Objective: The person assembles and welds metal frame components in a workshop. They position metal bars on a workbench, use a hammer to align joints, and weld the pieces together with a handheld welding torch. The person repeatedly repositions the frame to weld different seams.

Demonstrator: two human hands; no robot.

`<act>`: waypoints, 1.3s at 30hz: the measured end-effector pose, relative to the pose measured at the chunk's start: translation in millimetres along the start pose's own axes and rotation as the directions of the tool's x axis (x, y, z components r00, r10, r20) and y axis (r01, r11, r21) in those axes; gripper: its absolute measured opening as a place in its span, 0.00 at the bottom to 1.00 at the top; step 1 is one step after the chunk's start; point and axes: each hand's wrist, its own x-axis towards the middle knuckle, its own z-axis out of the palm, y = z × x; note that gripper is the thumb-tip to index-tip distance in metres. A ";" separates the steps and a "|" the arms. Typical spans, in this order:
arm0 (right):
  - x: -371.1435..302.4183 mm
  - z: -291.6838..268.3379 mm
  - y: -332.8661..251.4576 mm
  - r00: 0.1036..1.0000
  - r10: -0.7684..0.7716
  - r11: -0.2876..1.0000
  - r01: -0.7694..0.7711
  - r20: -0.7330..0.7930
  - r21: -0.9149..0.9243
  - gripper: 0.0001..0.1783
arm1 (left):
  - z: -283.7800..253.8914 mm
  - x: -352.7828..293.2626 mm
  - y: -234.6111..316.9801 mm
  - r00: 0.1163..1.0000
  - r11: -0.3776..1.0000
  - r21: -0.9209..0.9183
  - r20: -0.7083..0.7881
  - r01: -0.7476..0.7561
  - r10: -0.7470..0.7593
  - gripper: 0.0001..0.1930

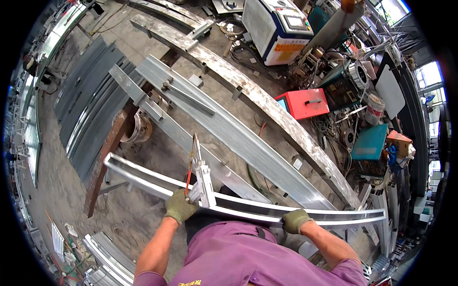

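Observation:
A long, straight-sided galvanised steel channel (253, 205) with bright rails and a dark trough lies across in front of my waist. Wearing an olive work glove, my right hand (296, 221) is closed round its near rail, right of centre. My left hand (181, 207), gloved alike, is closed at the same rail further left. Against its thumb side rests a silver tool (204, 183) with a narrow upright tip and an orange-red strip (189, 171) beside it. The left palm side is hidden, so whether those fingers also grip the tool is unclear.
Beyond lie wide galvanised profiles (229, 138) and a rusty, whitish beam (257, 100). A brown steel bar (109, 155) and a bucket (138, 127) stand left, near stacked grey sheets (90, 95). A white machine (276, 31), red box (303, 103) and teal box (369, 143) stand right.

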 end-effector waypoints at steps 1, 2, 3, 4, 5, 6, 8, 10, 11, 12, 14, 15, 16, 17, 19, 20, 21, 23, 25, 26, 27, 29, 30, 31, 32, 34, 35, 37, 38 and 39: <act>2.0 -9.4 3.2 1.000 -0.005 1.000 0.005 0.001 -0.020 0.17 | 2.6 -6.3 0.6 1.000 0.998 -0.059 -0.016 0.005 -0.006 0.23; 3.6 -22.0 4.7 1.000 -0.010 0.999 0.011 0.006 -0.050 0.16 | 4.2 -8.5 -1.4 0.998 0.996 -0.069 0.029 0.049 -0.048 0.25; 5.7 -32.6 7.6 1.000 -0.014 0.997 0.015 0.012 -0.082 0.16 | 7.1 -10.7 -4.2 0.993 0.992 -0.081 0.074 0.095 -0.089 0.26; 13.2 -42.0 11.0 0.998 -0.045 0.993 0.042 -0.032 -0.106 0.16 | 23.6 -11.3 -19.5 0.988 0.987 -0.073 0.067 0.146 -0.141 0.29; 18.2 -54.2 9.2 0.999 -0.031 0.991 0.027 -0.032 -0.129 0.16 | 41.1 -12.6 -41.6 0.976 0.975 -0.067 0.051 0.213 -0.210 0.32; 26.5 -65.5 4.5 0.999 -0.030 0.986 0.024 -0.039 -0.166 0.16 | 48.8 -21.6 -55.8 0.993 0.984 -0.133 0.008 0.116 -0.116 0.38; 44.4 -62.4 15.3 0.991 -0.116 0.962 0.097 -0.062 -0.256 0.18 | 72.3 -35.3 -74.7 0.985 0.977 -0.125 -0.009 0.172 -0.174 0.45; 66.5 -55.4 34.3 0.993 -0.105 0.970 0.090 -0.055 -0.224 0.27 | 79.3 -40.3 -75.6 0.992 0.993 -0.089 -0.091 0.080 -0.088 0.37; 71.8 -60.5 31.2 0.989 -0.119 0.960 0.092 -0.088 -0.264 0.23 | 51.6 -41.9 -57.8 0.992 0.984 -0.122 0.009 0.130 -0.130 0.37; 67.7 -73.4 25.2 0.989 -0.092 0.959 0.056 -0.119 -0.279 0.20 | 52.0 -24.3 -58.0 0.987 0.974 -0.165 0.006 0.157 -0.158 0.34; 50.5 -136.0 -19.8 0.999 -0.047 0.953 0.050 0.016 -0.300 0.18 | 61.0 -28.7 -71.5 0.975 0.948 -0.227 0.047 0.223 -0.218 0.34; 58.9 -141.0 -22.0 0.998 -0.052 0.942 0.058 0.029 -0.330 0.19 | 62.4 -32.3 -74.6 0.982 0.944 -0.273 0.044 0.187 -0.182 0.34; 81.1 -135.8 -12.6 0.995 -0.095 0.923 0.099 0.028 -0.372 0.19 | 79.5 -32.9 -83.1 0.979 0.935 -0.292 0.037 0.201 -0.200 0.34; 105.7 -127.4 -0.7 0.989 -0.145 0.897 0.142 0.024 -0.419 0.19 | 89.9 -30.4 -89.2 0.977 0.928 -0.306 0.035 0.212 -0.211 0.34; 146.6 -114.9 27.6 0.978 -0.208 0.862 0.200 0.034 -0.466 0.19 | 49.7 -59.0 -37.6 0.947 0.914 -0.272 -0.033 0.300 -0.321 0.25; 163.9 -114.0 31.0 0.966 -0.253 0.839 0.245 0.051 -0.486 0.19 | 71.7 -56.3 -49.7 0.935 0.905 -0.305 -0.101 0.295 -0.339 0.30; 176.7 -115.3 36.1 0.961 -0.272 0.828 0.264 0.059 -0.494 0.19 | 65.6 -59.3 -42.8 0.936 0.908 -0.286 -0.082 0.306 -0.341 0.29; 200.3 -117.3 47.7 0.952 -0.297 0.821 0.291 0.066 -0.492 0.19 | 73.4 -47.6 -43.3 0.922 0.897 -0.228 0.004 0.378 -0.388 0.30; 233.1 -110.6 64.3 0.917 -0.373 0.752 0.389 0.143 -0.533 0.18 | 73.6 -51.5 -40.8 0.926 0.911 -0.243 -0.097 0.333 -0.364 0.30; 238.0 -111.5 66.6 0.911 -0.376 0.739 0.404 0.169 -0.539 0.18 | 69.0 -50.2 -40.5 0.927 0.910 -0.256 -0.098 0.327 -0.361 0.30; 242.8 -112.3 68.9 0.905 -0.378 0.727 0.420 0.195 -0.543 0.17 | 66.1 -48.6 -40.6 0.929 0.908 -0.269 -0.099 0.321 -0.358 0.31; 257.1 -106.0 71.4 0.895 -0.409 0.702 0.435 0.179 -0.564 0.17 | 74.5 -36.0 -52.4 0.931 0.911 -0.230 -0.049 0.342 -0.361 0.30; 270.1 -99.5 80.0 0.892 -0.420 0.692 0.434 0.168 -0.577 0.17 | 77.4 -27.2 -56.9 0.933 0.914 -0.213 -0.026 0.345 -0.358 0.30; 274.9 -93.5 80.4 0.873 -0.455 0.638 0.458 0.176 -0.619 0.17 | 76.7 -22.4 -59.4 0.937 0.917 -0.214 -0.017 0.338 -0.349 0.30; 274.7 -88.3 87.3 0.882 -0.443 0.657 0.441 0.160 -0.612 0.17 | 75.7 -18.1 -61.1 0.941 0.920 -0.214 -0.009 0.329 -0.339 0.30; 275.9 -86.3 83.9 0.897 -0.429 0.684 0.397 0.102 -0.612 0.17 | 64.7 -14.7 -56.7 0.949 0.922 -0.234 0.001 0.308 -0.316 0.29; 264.7 -88.5 73.1 0.903 -0.425 0.696 0.370 0.063 -0.615 0.17 | 59.1 -15.3 -54.3 0.951 0.922 -0.242 0.002 0.302 -0.311 0.29; 249.1 -96.5 49.2 0.906 -0.422 0.726 0.314 -0.035 -0.612 0.17 | 52.7 -14.3 -51.9 0.955 0.922 -0.259 0.005 0.287 -0.296 0.28; 240.4 -100.2 35.4 0.901 -0.424 0.740 0.288 -0.088 -0.608 0.17 | 67.5 -3.7 -61.8 0.959 0.923 -0.273 -0.006 0.270 -0.282 0.27; 238.1 -101.5 19.1 0.887 -0.445 0.741 0.286 -0.126 -0.607 0.18 | 93.7 11.7 -81.1 0.956 0.918 -0.286 -0.011 0.277 -0.292 0.27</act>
